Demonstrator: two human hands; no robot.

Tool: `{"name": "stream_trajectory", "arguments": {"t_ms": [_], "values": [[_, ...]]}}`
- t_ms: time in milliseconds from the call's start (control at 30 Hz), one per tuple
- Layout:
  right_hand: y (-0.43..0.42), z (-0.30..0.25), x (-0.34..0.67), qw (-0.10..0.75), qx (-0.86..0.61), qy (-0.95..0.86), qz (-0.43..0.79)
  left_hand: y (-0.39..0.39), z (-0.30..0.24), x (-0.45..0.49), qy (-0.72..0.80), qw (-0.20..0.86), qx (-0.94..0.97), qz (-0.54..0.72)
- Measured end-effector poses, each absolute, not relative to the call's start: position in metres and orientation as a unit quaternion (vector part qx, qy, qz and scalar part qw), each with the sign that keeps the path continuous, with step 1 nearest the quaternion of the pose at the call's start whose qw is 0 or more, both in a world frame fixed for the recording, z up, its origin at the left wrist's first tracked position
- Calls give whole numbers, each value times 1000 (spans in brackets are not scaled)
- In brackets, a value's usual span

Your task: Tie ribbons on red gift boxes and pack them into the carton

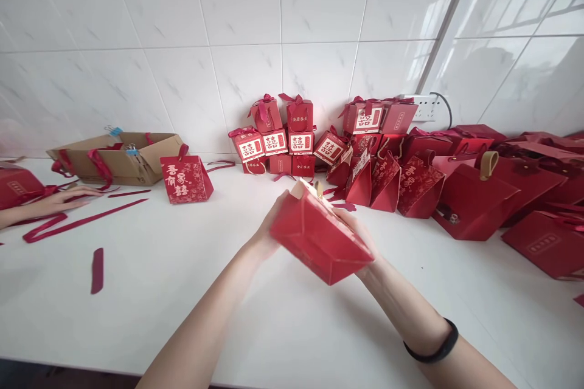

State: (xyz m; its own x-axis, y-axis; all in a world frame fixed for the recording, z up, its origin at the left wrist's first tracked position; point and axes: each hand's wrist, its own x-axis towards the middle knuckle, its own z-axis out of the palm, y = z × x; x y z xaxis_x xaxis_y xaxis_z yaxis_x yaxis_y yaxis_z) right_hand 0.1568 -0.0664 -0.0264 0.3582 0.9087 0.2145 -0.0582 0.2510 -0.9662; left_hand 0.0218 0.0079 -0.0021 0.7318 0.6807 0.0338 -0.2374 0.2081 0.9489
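Observation:
A red paper gift box (319, 237) is held up over the white table, tilted so that its folded bottom faces me. A small tan loop handle (319, 188) shows at its far edge. On the box's left side my left hand (272, 225) grips it, most fingers hidden behind it. My right hand (360, 234) holds the right side, its fingers partly covered by the box. Just beyond stand several finished-looking red boxes with white double-happiness labels (301, 141), stacked against the wall.
Red gift bags and boxes (479, 197) crowd the table's right side. At left are a triangular red box (185, 179), a cardboard tray (159, 158) with ribbons, a loose red ribbon (86, 219), a dark red strip (97, 270) and another person's hand (68, 199). A power strip (424, 107) is at the wall.

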Motion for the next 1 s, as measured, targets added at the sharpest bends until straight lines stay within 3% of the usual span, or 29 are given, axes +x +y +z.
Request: {"name": "stream_trajectory", "arguments": {"t_ms": [100,367,1000], "values": [[-69,-16,157,692,-492,-338,405,11,-2,18,192,785,530,257],[-75,-11,155,694,-523,-433,241,16,-11,17,250,681,584,365],[-74,-12,154,663,-447,-438,411,12,10,6,282,516,659,469]]}}
